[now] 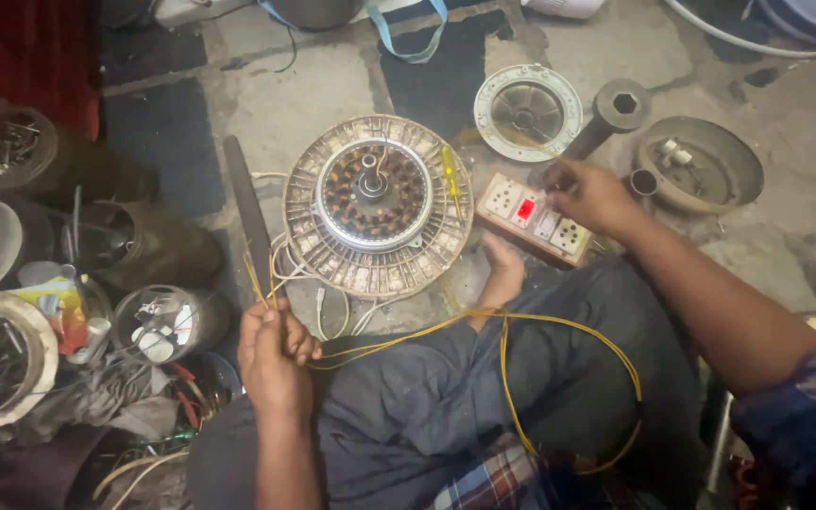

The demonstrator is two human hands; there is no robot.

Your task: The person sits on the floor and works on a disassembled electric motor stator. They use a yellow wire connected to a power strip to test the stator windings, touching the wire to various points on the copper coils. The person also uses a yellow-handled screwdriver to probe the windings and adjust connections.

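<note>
The left hand [274, 354] is closed around thin yellow wires [512, 378], their bare ends sticking up at 12 o'clock from the fist while the rest loops across the lap toward 3 o'clock. The right hand [589, 194] rests its fingers on the socket board [535, 219]; its grip is unclear. The fan motor [377, 205] lies at 9 o'clock of that board, a yellow screwdriver [450, 175] on its rim.

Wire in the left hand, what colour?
Yellow wire, held by the left hand; head view.
</note>
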